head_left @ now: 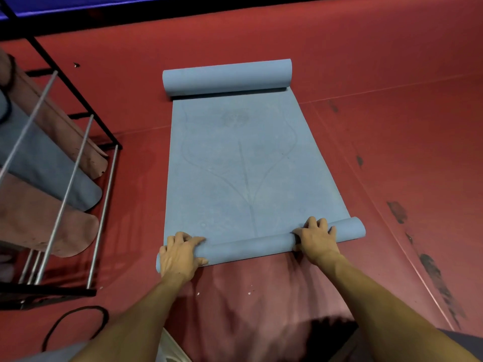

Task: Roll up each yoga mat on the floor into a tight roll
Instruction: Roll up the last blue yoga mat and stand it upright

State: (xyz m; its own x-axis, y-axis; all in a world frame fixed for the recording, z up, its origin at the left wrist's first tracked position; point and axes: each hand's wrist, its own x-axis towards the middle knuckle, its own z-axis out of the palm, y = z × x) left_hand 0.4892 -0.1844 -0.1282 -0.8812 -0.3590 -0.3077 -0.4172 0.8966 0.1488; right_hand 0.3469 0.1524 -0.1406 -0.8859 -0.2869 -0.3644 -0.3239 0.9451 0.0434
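I see the red floor (366,74) filling the frame, a blue mat (235,165) lying flat at centre, its far end curled at 12 o'clock. A rack (78,142) of rolled mats stands at 9 o'clock. At 6 o'clock my left hand (180,254) and right hand (317,237) curl over and grip the mat's near roll.
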